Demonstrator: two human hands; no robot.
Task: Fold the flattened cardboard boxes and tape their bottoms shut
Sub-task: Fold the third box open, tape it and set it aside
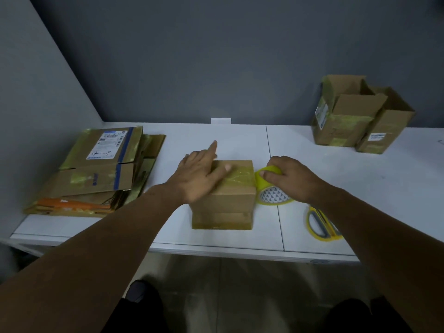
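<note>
A small folded cardboard box [230, 203] stands bottom up in the middle of the white table [336, 169]. A strip of clear yellowish tape runs across its top face to the right edge. My left hand [199, 174] lies flat on the box top, fingers spread, pressing the tape. My right hand [288, 176] grips the yellow tape roll [269, 188], which sits against the box's right side with the tape still joined to it. A pile of flattened cardboard boxes [101, 171] lies at the left.
Two folded, open-topped boxes [355, 116] stand at the back right by the grey wall. Yellow-handled scissors [322, 224] lie near the front edge, under my right forearm. A white socket plate [221, 120] sits at the wall's base.
</note>
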